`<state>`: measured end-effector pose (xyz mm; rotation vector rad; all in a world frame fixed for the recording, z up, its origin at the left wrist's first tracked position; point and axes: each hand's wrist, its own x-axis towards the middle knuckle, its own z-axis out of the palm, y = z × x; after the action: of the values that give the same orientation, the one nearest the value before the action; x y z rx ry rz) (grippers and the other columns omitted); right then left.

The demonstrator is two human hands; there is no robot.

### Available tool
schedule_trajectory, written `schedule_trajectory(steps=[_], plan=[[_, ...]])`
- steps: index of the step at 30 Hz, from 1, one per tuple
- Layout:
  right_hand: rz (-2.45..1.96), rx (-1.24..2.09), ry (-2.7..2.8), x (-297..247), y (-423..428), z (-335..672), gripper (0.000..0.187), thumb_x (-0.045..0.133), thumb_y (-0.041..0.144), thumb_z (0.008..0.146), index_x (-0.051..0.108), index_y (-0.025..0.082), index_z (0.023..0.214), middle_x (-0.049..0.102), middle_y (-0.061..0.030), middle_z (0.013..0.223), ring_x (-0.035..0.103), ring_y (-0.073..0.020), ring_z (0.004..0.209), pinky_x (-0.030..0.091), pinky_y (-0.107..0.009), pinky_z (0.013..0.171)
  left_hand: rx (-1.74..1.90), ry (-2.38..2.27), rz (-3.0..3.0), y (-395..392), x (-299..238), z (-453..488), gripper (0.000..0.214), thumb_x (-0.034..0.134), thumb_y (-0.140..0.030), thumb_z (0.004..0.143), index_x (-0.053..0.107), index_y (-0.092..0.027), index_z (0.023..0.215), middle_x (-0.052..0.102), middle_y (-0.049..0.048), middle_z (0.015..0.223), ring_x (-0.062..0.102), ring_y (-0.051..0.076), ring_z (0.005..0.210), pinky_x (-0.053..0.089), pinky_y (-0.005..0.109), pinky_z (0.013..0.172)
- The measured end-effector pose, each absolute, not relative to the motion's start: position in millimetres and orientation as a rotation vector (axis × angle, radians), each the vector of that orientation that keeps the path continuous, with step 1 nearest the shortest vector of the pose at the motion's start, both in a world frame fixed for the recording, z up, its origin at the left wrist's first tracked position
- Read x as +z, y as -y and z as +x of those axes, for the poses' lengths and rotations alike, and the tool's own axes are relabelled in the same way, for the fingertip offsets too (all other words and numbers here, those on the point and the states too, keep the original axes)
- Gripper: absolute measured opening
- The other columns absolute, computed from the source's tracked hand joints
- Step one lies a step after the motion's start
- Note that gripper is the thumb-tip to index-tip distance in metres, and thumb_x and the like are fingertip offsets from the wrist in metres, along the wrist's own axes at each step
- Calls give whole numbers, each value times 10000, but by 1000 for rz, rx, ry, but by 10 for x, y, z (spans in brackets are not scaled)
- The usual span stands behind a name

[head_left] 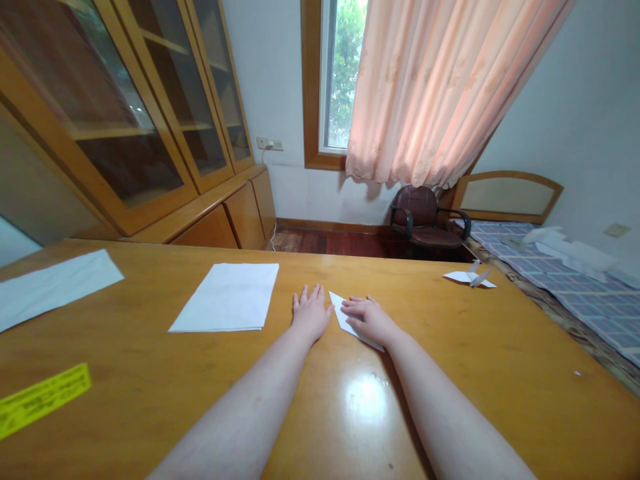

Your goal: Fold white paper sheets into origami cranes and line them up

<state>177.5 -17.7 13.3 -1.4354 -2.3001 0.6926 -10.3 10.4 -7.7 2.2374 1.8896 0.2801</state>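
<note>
The right hand (371, 321) is resting on a folded paper (338, 309) on the table (175, 400), with the left hand (311, 315) lying just left of that grip. Farther left, a pile of paper (227, 298) is lying, then a sheet (55, 287), with a label (45, 400) sitting in front of it. Well right of the grip, what may be a paper bird (459, 275) is sitting near the far edge. Behind the grip, beyond the table, a curtain (430, 93) is hanging partly over a window (345, 73); a chair (419, 207) is standing back right, a bed (530, 263) farther right, a cabinet (210, 187) back left.
</note>
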Motion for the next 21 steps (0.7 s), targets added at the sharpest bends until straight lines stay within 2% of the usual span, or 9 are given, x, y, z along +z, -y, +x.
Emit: schedule_trajectory(steps=[4,8,10,14,17,21], plan=[[-1441,696,2295,140,182,1766,354,551,276,791,607,315,1139,559,-38,1266,411,-235,1252,128,-536,1058,301,-1863,2254,-99,-46,-110,604,404,-485,835,302,-272,1391,314,103,1455,187,346,1349,121,575,1059],[-1435,689,2290,129,179,1762,350,568,300,784,612,319,1130,565,-39,1259,416,-238,1247,124,-538,1058,327,-1809,2326,-84,-45,-117,507,405,-477,843,403,-331,1329,352,81,1436,207,333,1344,135,564,1058],[-1432,686,2283,120,176,1762,361,581,314,775,608,316,1135,570,-38,1254,419,-235,1244,121,-532,1061,330,-1810,2335,-82,-54,-119,495,406,-476,843,430,-322,1313,359,80,1432,210,337,1342,139,568,1055],[-1441,702,2277,121,176,1762,401,623,337,742,606,301,1141,573,-50,1249,422,-236,1241,111,-524,1065,319,-1832,2307,-92,-70,-119,565,397,-480,839,382,-240,1351,335,88,1446,208,337,1340,143,560,1063],[-1447,711,2284,144,185,1765,490,685,397,678,602,294,1149,559,-67,1264,410,-259,1248,112,-533,1060,311,-1842,2284,-101,-77,-118,602,385,-479,838,352,-193,1367,317,89,1456,202,331,1343,136,546,1075],[-1414,698,2319,184,207,1775,623,738,495,583,598,295,1156,540,-78,1283,399,-287,1250,100,-545,1057,313,-1841,2282,-103,-74,-116,603,387,-480,835,352,-194,1365,319,87,1455,205,336,1341,133,549,1074]])
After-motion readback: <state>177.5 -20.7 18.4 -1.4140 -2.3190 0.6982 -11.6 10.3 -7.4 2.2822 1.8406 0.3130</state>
